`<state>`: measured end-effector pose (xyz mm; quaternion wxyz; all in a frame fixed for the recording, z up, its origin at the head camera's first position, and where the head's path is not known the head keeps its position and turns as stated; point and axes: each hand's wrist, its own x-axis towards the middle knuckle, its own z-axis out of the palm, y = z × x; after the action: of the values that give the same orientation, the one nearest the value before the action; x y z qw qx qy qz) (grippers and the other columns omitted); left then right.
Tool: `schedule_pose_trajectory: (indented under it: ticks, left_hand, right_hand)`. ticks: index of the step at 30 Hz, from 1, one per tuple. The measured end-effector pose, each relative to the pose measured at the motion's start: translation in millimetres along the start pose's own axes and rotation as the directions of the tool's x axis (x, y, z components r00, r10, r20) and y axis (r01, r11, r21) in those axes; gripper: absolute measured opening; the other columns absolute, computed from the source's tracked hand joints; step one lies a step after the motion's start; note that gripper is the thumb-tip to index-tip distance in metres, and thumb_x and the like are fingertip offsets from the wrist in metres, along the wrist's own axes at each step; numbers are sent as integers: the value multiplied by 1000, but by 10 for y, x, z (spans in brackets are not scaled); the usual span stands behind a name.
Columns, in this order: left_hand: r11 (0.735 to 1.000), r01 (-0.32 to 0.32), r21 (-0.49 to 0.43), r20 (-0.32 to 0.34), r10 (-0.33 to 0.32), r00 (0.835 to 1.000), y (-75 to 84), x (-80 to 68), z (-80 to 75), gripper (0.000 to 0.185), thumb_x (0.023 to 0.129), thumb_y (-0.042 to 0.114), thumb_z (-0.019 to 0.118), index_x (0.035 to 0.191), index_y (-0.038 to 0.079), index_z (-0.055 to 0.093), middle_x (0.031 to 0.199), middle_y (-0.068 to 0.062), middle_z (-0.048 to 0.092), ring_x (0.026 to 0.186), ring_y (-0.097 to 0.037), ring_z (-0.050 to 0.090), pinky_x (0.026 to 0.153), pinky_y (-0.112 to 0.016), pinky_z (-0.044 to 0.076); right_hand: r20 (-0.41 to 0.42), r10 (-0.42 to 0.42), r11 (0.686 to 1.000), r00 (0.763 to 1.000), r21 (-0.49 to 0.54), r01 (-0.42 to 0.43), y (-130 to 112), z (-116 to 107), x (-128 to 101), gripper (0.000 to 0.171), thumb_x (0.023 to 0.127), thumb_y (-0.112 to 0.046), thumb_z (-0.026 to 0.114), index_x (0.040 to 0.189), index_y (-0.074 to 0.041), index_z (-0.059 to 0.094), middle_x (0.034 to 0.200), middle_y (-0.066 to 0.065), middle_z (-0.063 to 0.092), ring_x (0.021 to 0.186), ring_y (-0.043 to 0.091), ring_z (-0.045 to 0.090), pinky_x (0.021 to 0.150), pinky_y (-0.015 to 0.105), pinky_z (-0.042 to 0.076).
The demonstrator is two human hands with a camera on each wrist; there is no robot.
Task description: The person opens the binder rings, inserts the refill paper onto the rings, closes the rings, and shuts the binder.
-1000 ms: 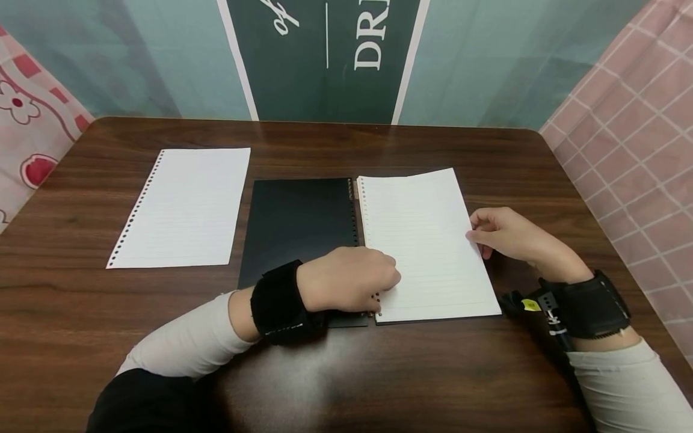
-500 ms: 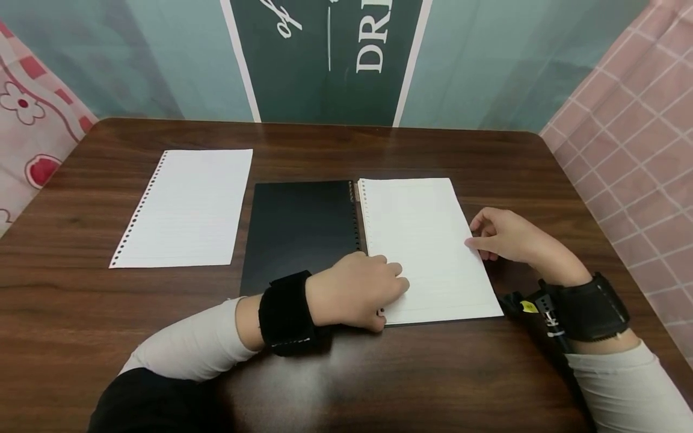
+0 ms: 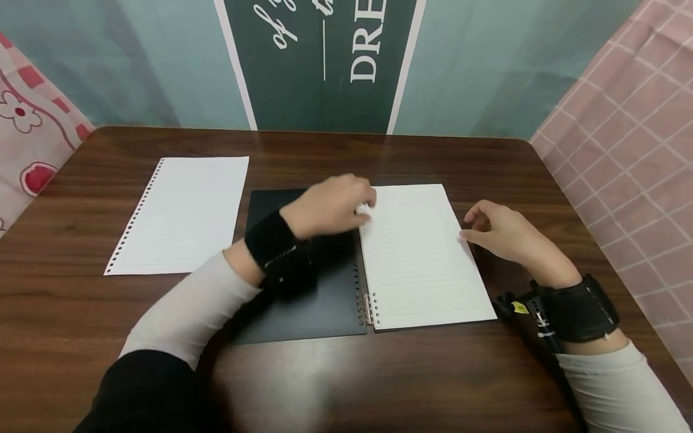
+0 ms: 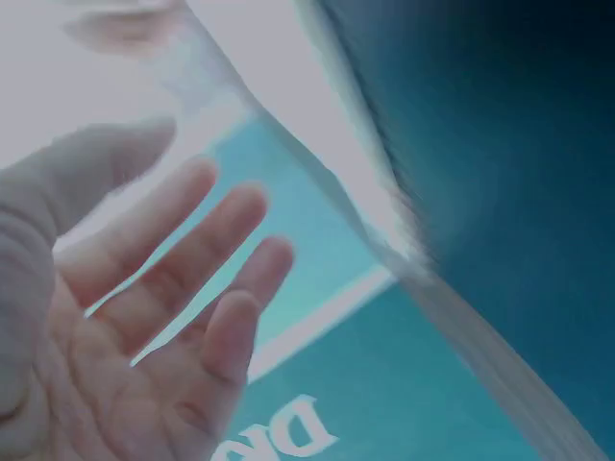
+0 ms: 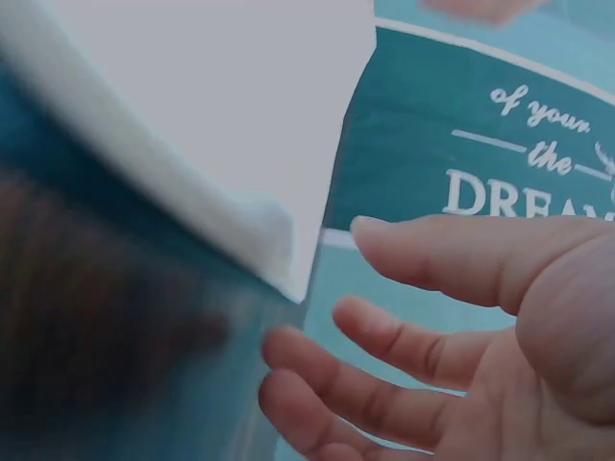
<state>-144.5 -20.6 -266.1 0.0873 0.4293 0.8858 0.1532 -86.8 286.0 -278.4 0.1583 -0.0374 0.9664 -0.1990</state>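
Note:
An opened ring binder lies flat, its black cover (image 3: pixel 325 300) on the left and a stack of lined paper (image 3: pixel 422 258) on the right. Metal rings (image 3: pixel 367 308) show at the lower end of its spine. My left hand (image 3: pixel 332 206) is over the upper spine, fingertips at the stack's upper left edge; its fingers look loosely bent and spread in the left wrist view. At the stack's right edge is my right hand (image 3: pixel 498 231), thumb tip right at the paper, fingers relaxed and apart. Nothing shows between the fingers of either hand. The upper rings are hidden behind the left hand.
A loose punched lined sheet (image 3: pixel 178 216) lies left of the binder on the brown wooden table (image 3: pixel 303 385). Behind the table hangs a teal cloth (image 3: pixel 460 72) with lettering. Pink tiled material (image 3: pixel 633 150) borders the right side.
My left hand has moved from the lower end of the spine up to its upper end, uncovering the lower rings. The paper's raised top edge has settled flat. The right hand has stayed nearly still.

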Motion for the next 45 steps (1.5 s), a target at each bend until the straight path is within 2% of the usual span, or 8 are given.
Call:
schedule_pose_trajectory:
  ticks: [3,7,14,18,24,28,37,45]
  left_hand:
    - [998,60,9,-37,-60,998,-152,129,-43,23,95,10,62,116,3,70,120,-12,68,105,-23,63,92,-35,53]
    - [996,84,-8,-51,-84,995,-255,222,-4,24,95,5,61,116,1,70,120,-14,68,108,-25,63,95,-36,53]
    - [994,112,-15,-44,-113,993,-272,291,114,22,95,3,59,113,2,72,118,-13,69,105,-23,63,93,-34,54]
    - [992,128,-20,-46,-129,991,-245,298,132,23,95,3,59,114,2,72,119,-13,68,106,-22,63,92,-34,54]
    - [993,116,-5,-49,-116,992,-206,295,135,22,95,0,56,108,2,73,110,-13,70,90,-21,61,79,-31,53]
    - [994,113,0,-51,-113,992,-210,303,146,19,95,0,56,102,2,74,100,-11,69,80,-19,53,70,-29,46]
    - [994,96,51,-33,-94,995,-211,327,146,15,95,1,57,101,1,71,108,-13,68,91,-21,57,78,-33,51]
    - [996,76,38,-15,-75,997,-237,328,164,21,94,0,54,105,0,72,108,-15,68,94,-24,60,90,-35,52]
  right_hand:
    - [-38,-17,1000,999,-3,17,-98,-10,29,38,97,-22,62,125,1,52,118,23,58,96,33,57,75,42,48]
    - [-21,-29,999,999,21,29,-222,-35,98,46,98,-23,61,135,0,49,135,25,50,118,41,51,88,53,48]
    - [52,-73,997,996,-4,73,-287,-82,207,57,99,-21,61,147,0,40,148,30,42,136,47,40,101,61,41]
    - [104,-129,990,986,-39,134,-270,-45,243,65,98,-20,61,152,2,33,158,29,27,144,48,29,110,62,32]
    - [203,-130,990,970,-33,140,-255,35,265,74,97,-22,63,155,3,24,163,28,11,150,47,13,117,62,19]
    - [241,-121,990,963,-40,134,-261,67,253,75,98,-22,63,155,4,22,163,28,9,150,47,11,117,62,19]
    - [231,-128,988,965,-61,145,-255,54,241,75,98,-22,63,155,5,22,163,28,9,150,47,12,116,62,20]
    - [235,-127,989,964,-45,141,-238,82,251,74,98,-22,62,155,4,22,163,28,9,150,47,11,117,62,20]
